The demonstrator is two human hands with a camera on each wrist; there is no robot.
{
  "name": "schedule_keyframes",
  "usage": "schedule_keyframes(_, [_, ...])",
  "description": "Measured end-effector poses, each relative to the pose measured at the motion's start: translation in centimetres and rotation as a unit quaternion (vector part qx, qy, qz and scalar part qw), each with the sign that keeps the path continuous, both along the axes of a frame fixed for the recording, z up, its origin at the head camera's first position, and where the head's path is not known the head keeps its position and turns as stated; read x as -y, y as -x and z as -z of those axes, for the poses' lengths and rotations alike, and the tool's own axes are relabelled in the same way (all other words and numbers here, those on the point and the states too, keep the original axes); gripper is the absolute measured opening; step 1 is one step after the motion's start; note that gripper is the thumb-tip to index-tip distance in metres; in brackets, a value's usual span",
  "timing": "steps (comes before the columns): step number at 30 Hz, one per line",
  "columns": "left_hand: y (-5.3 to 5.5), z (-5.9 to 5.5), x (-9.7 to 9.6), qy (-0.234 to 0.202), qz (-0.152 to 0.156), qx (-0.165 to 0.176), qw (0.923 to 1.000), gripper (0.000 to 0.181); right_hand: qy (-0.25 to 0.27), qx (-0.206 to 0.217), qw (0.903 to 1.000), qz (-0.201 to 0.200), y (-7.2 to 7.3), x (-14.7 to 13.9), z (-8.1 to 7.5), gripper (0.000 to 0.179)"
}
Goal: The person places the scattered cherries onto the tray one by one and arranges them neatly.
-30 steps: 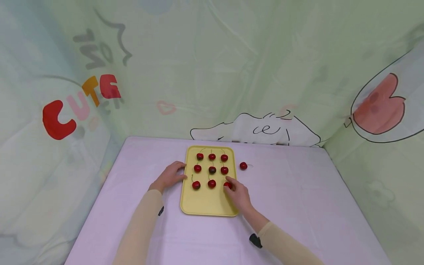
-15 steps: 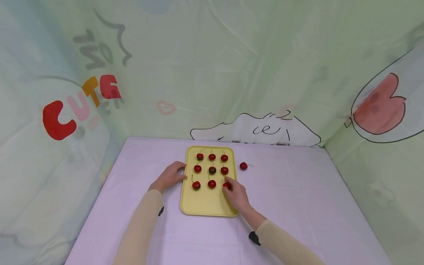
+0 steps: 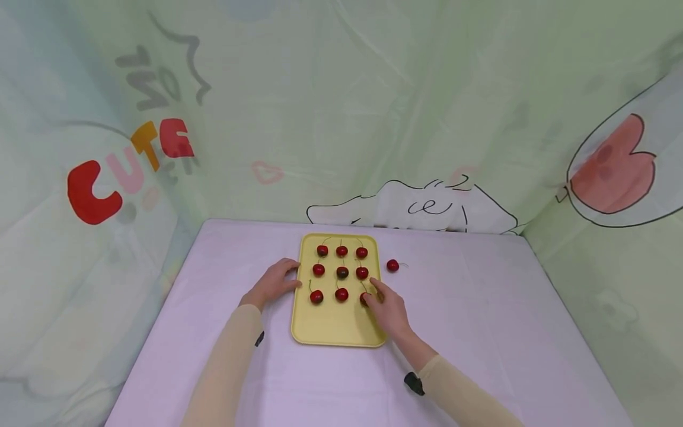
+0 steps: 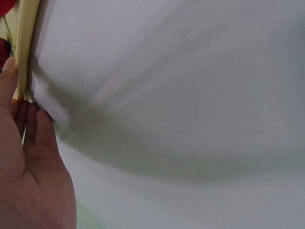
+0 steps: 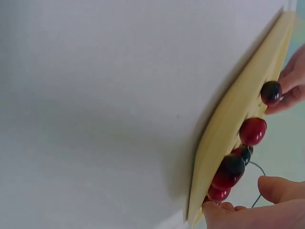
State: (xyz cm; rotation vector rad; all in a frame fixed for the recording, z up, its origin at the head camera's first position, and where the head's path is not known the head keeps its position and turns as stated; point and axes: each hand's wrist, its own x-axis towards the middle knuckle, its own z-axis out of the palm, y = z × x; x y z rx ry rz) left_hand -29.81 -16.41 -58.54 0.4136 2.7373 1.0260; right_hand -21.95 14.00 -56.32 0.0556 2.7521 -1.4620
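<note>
A yellow tray [image 3: 337, 333] carries several dark-red cherries with stems, in three rows. My left hand [image 3: 274, 283] holds the tray's left rim; the left wrist view shows the thumb over the rim and the other fingers against its outer side. My right hand [image 3: 391, 308] is above the tray's right edge, beside the right-hand cherry [image 3: 364, 299] of the nearest row. Thumb and forefinger are spread apart there, and the hand partly hides that cherry. In the right wrist view this cherry [image 5: 229, 169] appears close to the right hand [image 5: 259, 210].
A single cherry [image 3: 392, 265] with its stem pointing right lies on the pale lilac tablecloth [image 3: 469, 308], right of the tray. A printed curtain [image 3: 341, 118] hangs behind and at both sides.
The right thumb and forefinger have parted from the cherry of the nearest row, which stays on the tray. That hand has shifted slightly right. The left hand has kept its place.
</note>
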Motion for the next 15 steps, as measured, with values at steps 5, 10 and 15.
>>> schedule_keyframes(5, [-0.2,-0.7,-0.2,-0.006,-0.002,0.002,1.0000,0.053,0.035,0.023,0.9981,0.045,0.2,-2.0,-0.5,0.050])
schedule_keyframes(10, [-0.3,-0.9,-0.4,-0.005,-0.009,0.017,0.9998,0.055,0.060,0.047,0.9945,0.071,0.1,-3.9,-0.8,0.054])
schedule_keyframes(15, [-0.3,-0.5,-0.1,0.000,-0.014,0.018,0.9998,0.055,0.055,0.067,0.9941,0.066,0.9,-5.1,0.5,0.058])
